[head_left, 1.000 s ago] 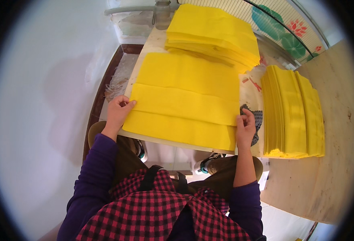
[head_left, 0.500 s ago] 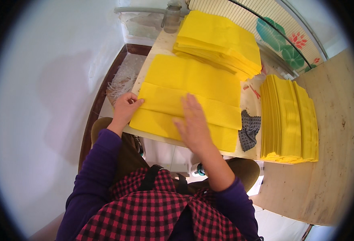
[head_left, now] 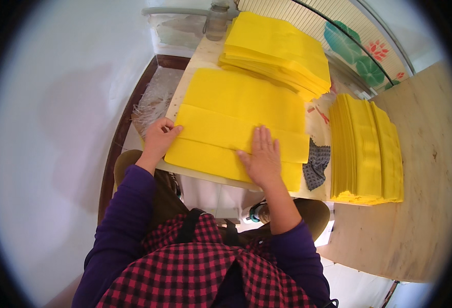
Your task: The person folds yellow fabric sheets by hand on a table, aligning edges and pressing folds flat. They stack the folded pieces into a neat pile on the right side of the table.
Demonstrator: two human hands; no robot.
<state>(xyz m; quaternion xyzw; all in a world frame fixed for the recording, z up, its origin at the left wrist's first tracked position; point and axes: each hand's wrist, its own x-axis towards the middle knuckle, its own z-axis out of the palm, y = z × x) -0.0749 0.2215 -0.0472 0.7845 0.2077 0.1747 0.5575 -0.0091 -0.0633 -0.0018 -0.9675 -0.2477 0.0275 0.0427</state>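
A flat yellow fabric sheet (head_left: 231, 97) lies in front of me, with a folded strip (head_left: 215, 126) running across its middle. At the strip's left end, my left hand (head_left: 160, 139) pinches the edge between thumb and fingers. My right hand (head_left: 263, 158) lies flat on the right part of the strip, fingers stretched out and thumb apart, pressing on the fabric. Just beyond the sheet rises a stack of yellow fabric pieces (head_left: 277, 46). Whether more layers lie under the sheet I cannot tell.
To the right stands a thick pile of folded yellow pieces (head_left: 367, 149). A dark patterned cloth (head_left: 316, 164) lies between it and the sheet. A glass jar (head_left: 216, 21) stands at the back left corner of the table (head_left: 189, 77). White shreds (head_left: 151, 105) lie beyond its left edge.
My right hand has slid to the right along the folded strip and now rests flat on it. My left hand keeps its hold on the left edge.
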